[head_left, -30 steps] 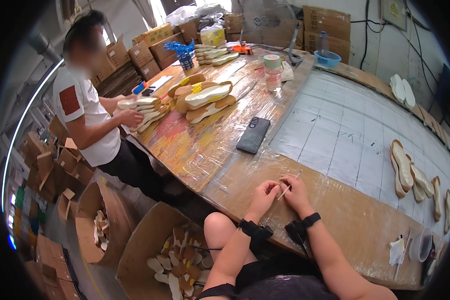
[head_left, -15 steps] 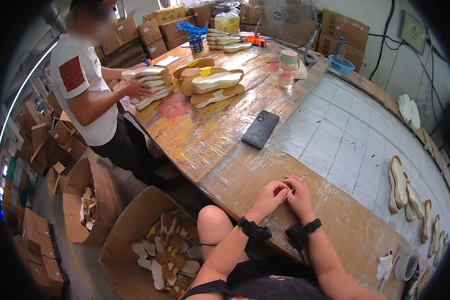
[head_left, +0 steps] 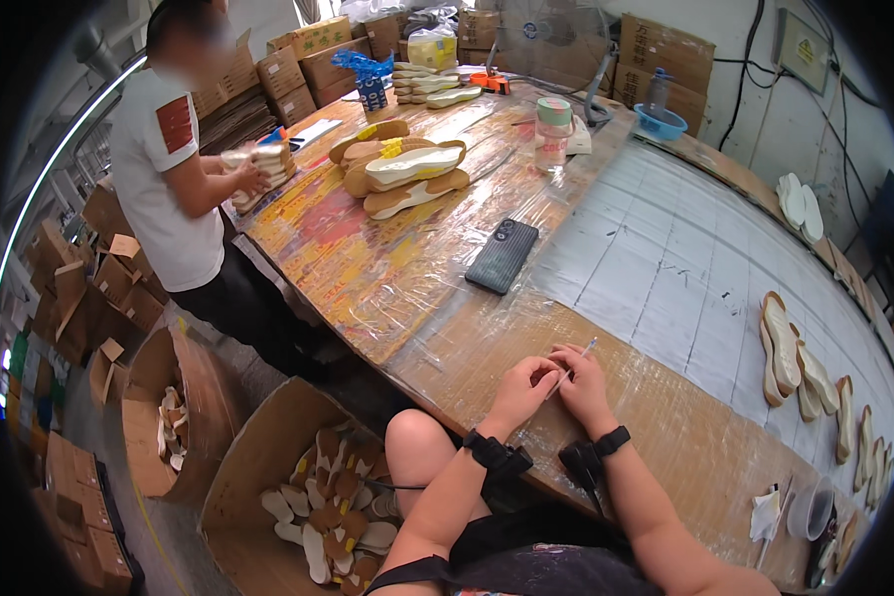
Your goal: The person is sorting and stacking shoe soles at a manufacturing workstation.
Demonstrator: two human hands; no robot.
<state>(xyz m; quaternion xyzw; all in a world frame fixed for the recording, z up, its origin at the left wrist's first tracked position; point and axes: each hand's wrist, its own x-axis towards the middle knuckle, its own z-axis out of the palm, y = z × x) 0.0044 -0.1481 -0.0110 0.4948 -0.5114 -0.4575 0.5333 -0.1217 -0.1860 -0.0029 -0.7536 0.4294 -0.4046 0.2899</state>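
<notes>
Above the near edge of the wrapped table [head_left: 447, 343], my two hands are close together. My right hand [head_left: 583, 387] is closed on a thin pale stick like a pen [head_left: 566, 374], which slants up between its fingers. My left hand [head_left: 520, 395] is curled beside it, fingertips near the stick; whether they pinch anything is hidden. Both wrists wear black straps with small devices. Beyond my hands lies a dark ridged phone [head_left: 503, 256], touched by neither. Farther off, several shoe soles [head_left: 412, 166] in tan and white are piled up.
Across the table at left, a co-worker [head_left: 184, 179] handles a stack of soles [head_left: 258, 169]. Open cartons of soles [head_left: 228, 507] stand by my left knee. More soles [head_left: 780, 343] line the grey surface at right. A jar [head_left: 553, 139] and plastic cup [head_left: 811, 509] stand nearby.
The co-worker has moved the stack of soles left, away from the pile, to the table's far left edge. The view has shifted slightly; my hands keep nearly the same pose.
</notes>
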